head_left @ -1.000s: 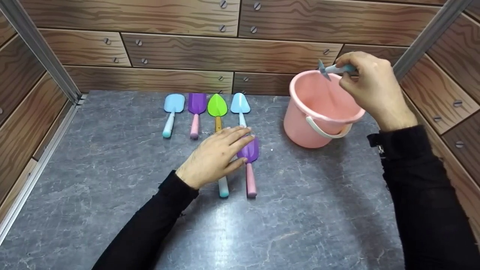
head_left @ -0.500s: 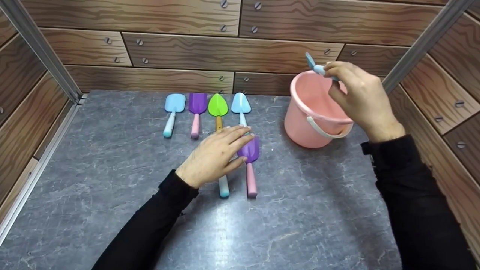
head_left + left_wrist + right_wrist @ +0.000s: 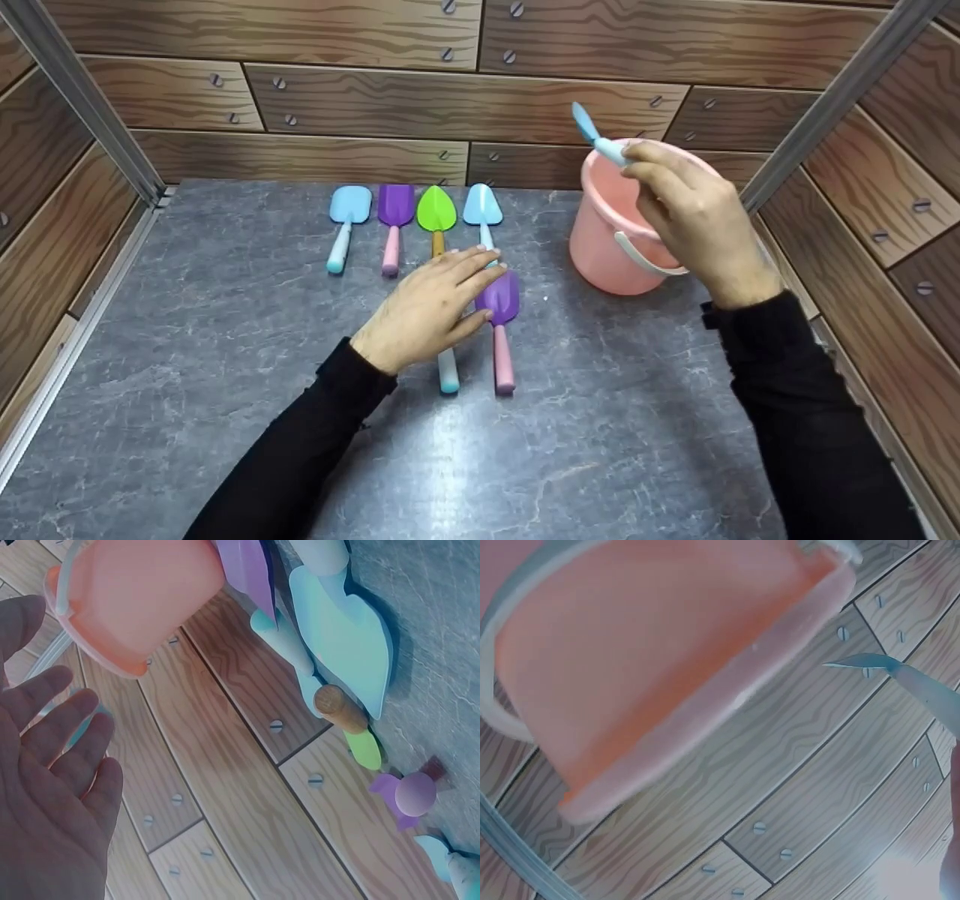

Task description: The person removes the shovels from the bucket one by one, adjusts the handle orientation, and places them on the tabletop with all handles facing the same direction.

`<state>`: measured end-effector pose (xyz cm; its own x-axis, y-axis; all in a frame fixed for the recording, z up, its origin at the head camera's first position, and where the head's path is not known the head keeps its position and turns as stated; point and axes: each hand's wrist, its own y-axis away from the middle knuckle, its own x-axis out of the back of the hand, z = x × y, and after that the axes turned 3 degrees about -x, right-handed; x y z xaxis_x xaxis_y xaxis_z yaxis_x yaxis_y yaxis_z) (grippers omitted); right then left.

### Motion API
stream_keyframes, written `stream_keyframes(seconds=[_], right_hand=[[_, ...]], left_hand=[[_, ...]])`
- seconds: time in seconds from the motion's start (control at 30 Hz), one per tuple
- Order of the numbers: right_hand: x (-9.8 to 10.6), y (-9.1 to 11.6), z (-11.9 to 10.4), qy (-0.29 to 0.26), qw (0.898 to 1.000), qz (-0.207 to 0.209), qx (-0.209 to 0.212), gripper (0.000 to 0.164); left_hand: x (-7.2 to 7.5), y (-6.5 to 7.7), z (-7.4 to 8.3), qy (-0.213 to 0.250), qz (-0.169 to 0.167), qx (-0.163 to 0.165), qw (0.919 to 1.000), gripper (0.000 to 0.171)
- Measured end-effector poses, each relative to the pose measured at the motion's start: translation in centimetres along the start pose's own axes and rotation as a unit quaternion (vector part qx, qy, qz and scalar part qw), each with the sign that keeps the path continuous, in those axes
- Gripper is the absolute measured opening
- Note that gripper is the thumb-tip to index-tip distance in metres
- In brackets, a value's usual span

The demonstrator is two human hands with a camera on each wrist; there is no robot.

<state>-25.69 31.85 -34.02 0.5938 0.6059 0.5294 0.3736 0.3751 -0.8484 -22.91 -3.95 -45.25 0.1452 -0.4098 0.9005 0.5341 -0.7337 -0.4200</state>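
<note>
My right hand point(image 3: 694, 214) holds a small light-blue shovel point(image 3: 611, 151) by its handle, over the pink bucket point(image 3: 619, 262). Its blade points up and to the left, above the rim; the right wrist view shows it side-on. With fingers extended, my left hand point(image 3: 429, 309) is over a blue-handled shovel point(image 3: 448, 371) and partly overlaps a purple shovel point(image 3: 503, 356) with a pink handle. The left wrist view shows the pale blue blade point(image 3: 341, 637) that this hand hides from the head view. No object is in the left hand.
Toward the back wall stand in a row a square blue shovel point(image 3: 350, 204), a purple shovel point(image 3: 396, 204), a green shovel point(image 3: 436, 209) and a light-blue shovel point(image 3: 481, 205). The bucket's white handle point(image 3: 649, 261) hangs at its front. Wood-patterned walls point(image 3: 360, 97) enclose the grey tabletop point(image 3: 225, 360).
My right hand has moved left and slightly toward me across the bucket, carrying the light-blue shovel, whose blade now tilts up and left. The left hand has stayed in place.
</note>
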Motion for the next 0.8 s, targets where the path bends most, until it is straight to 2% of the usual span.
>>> stream_keyframes(seconds=[0.17, 0.5, 0.8], right_hand=[[-1.0, 0.6, -0.9, -0.007, 1.0, 0.019, 0.002, 0.023], [-2.1, 1.8, -3.3, 0.011, 1.0, 0.01, 0.0, 0.02], [-3.7, 3.1, -4.9, -0.016, 1.0, 0.015, 0.002, 0.027]], left_hand=[[0.0, 0.0, -0.1, -0.001, 0.014, 0.003, 0.9999, 0.064], [0.3, 0.1, 0.0, -0.001, 0.013, 0.028, 0.9995, 0.065], [0.1, 0.0, -0.2, -0.014, 0.065, 0.025, 0.9975, 0.065]])
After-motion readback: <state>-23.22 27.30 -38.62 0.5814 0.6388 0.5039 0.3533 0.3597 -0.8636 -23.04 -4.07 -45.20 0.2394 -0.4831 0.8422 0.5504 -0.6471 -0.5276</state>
